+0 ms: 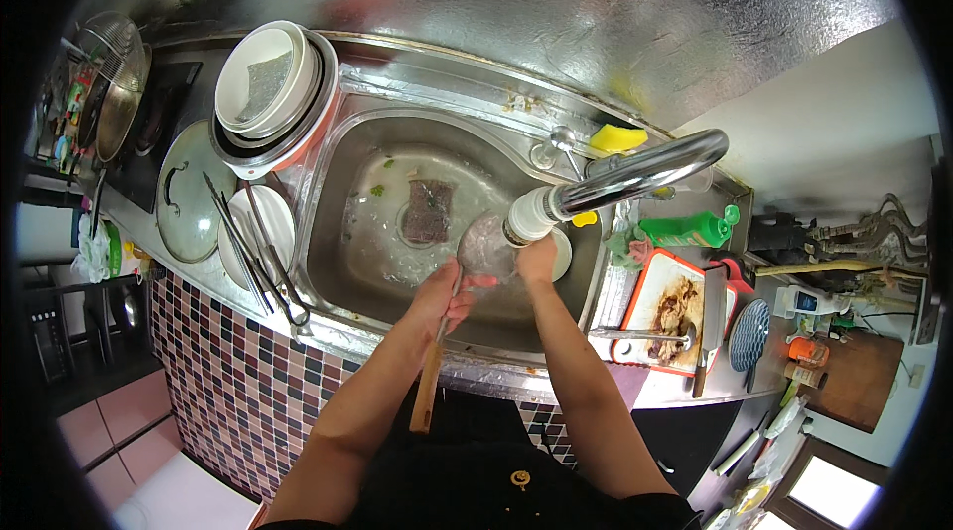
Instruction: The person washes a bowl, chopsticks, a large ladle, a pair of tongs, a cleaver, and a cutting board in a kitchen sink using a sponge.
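My left hand (445, 299) grips the metal shaft of a wooden-handled ladle or spatula (426, 388), whose broad head lies over the sink under the white faucet nozzle (530, 216). My right hand (537, 260) is just below the nozzle, beside the tool's head; its fingers are partly hidden by the faucet, so its grip is unclear. A pale bowl (563, 254) stands partly behind that hand. A dark scrubbing pad (429, 211) lies by the drain of the steel sink (350, 158), with green scraps around it.
Stacked bowls (257, 80), a glass lid (186, 191) and tongs on a white plate (277, 221) are left of the sink. To the right are a green detergent bottle (689, 230), a dirty cutting board (636, 314) and a cleaver (713, 310). A yellow sponge (618, 138) sits behind the faucet.
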